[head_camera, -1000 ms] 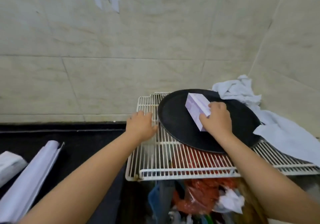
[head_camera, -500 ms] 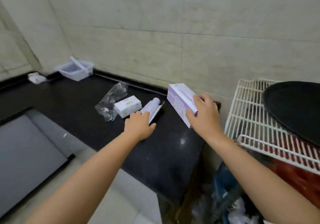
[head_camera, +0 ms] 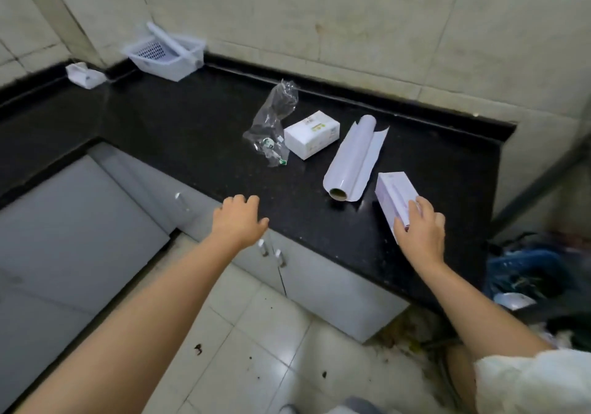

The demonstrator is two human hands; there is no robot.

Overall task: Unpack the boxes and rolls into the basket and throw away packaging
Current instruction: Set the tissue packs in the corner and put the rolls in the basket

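Two bare hands reach over the black stone bench (head_camera: 192,132): the right hand (head_camera: 419,231) has its grip on a pale lilac cardboard box (head_camera: 395,194) lying near the front edge, just beside a white paper roll (head_camera: 353,160); the left hand (head_camera: 238,220) hovers released, fingers loosely curled. Well apart, a white perforated plastic basket (head_camera: 168,56) sits at the wall

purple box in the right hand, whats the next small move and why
Probably carry the purple box left along the black counter toward the white basket. The right hand already has a grip on it, and the basket sits far off in the corner. The left hand holds nothing.
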